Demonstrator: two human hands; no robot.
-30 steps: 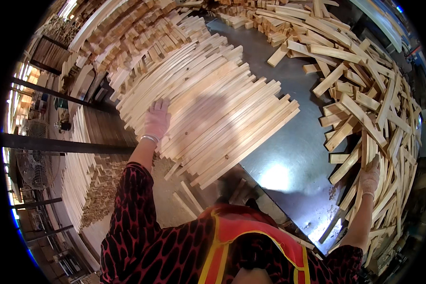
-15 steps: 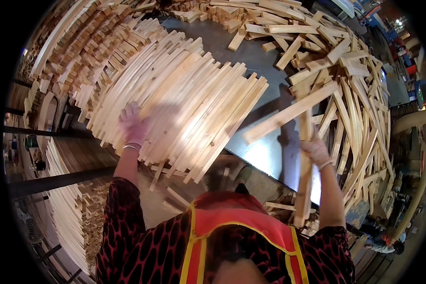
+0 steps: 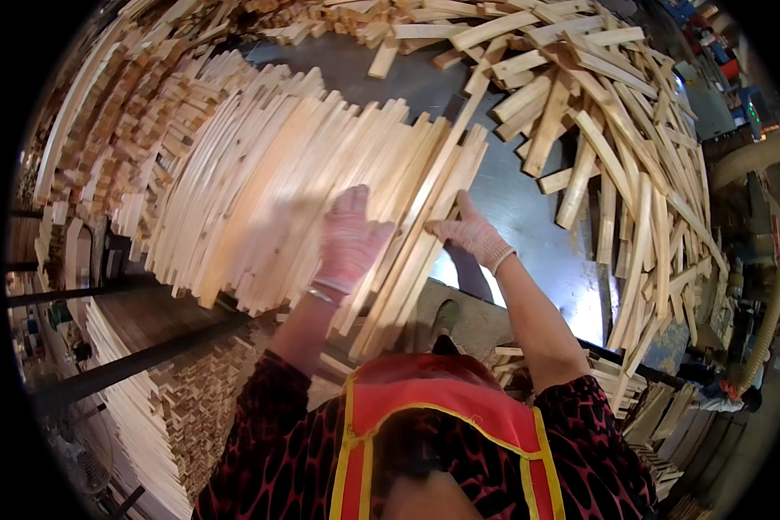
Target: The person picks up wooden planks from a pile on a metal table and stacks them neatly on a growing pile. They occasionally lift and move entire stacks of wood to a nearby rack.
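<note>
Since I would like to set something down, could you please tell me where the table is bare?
The metal table is bare between the row of sticks and the loose pile at right, beside the right hand. Another patch lies between the row's far ends and the sticks beyond. The pile and the row itself are crowded.

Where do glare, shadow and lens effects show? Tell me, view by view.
Head view: white glare on the smooth grey metal tabletop, near its front edge; head view: a dark shadow on it, just below the pinkish-gloved right hand; head view: black fisheye border at both sides.
</note>
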